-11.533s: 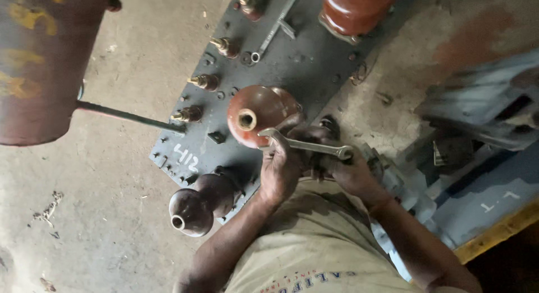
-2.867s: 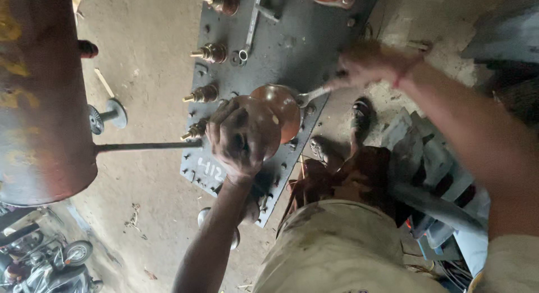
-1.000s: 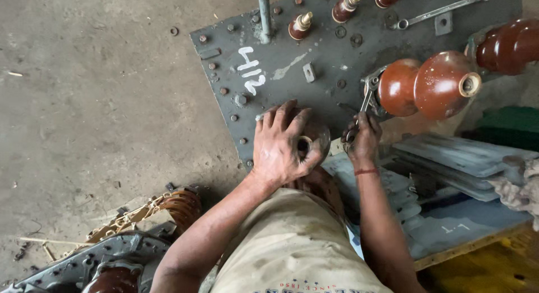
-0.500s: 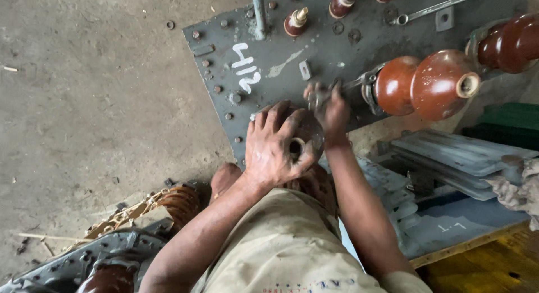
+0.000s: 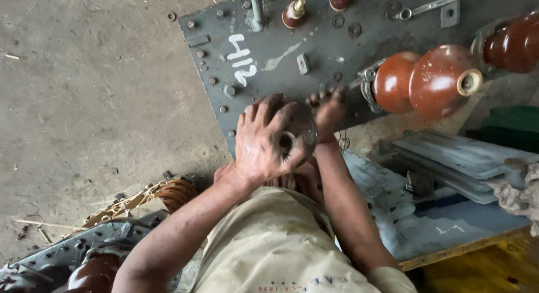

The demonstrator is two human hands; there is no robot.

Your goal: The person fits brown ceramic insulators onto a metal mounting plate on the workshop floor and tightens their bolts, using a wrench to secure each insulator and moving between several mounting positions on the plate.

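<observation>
Left hand [image 5: 264,141] clamps down over the top of a dark brown rounded ceramic insulator [image 5: 300,130], fingers spread wide and wrapped around its dome, thumb pressed beside the pale round opening at its tip. That insulator stands at the near edge of the grey steel cover plate [image 5: 337,51], just about where the plate's lower edge meets the person's knees. Right hand [image 5: 328,110] sits tucked just behind the insulator, touching its far side, fingers curled close together; whether they pinch anything there, I cannot tell, the dome hides it. Further along the plate's right side, a big glossy red-brown ribbed insulator [image 5: 426,79] lies tilted out over the edge, its open hollow end facing right, well apart from both hands. Near the plate's far edge stand 2 small brown terminals with brass tips [image 5: 295,12], and a long steel spanner [image 5: 432,5] lies flat toward the far right corner. White painted marks [image 5: 240,58] show on the plate's left part. Off the plate, on the concrete floor [image 5: 95,91], a coil of copper-coloured winding [image 5: 174,193] rests near the person's left elbow, and stacked grey metal sheets [image 5: 449,158] lie to the right.
</observation>
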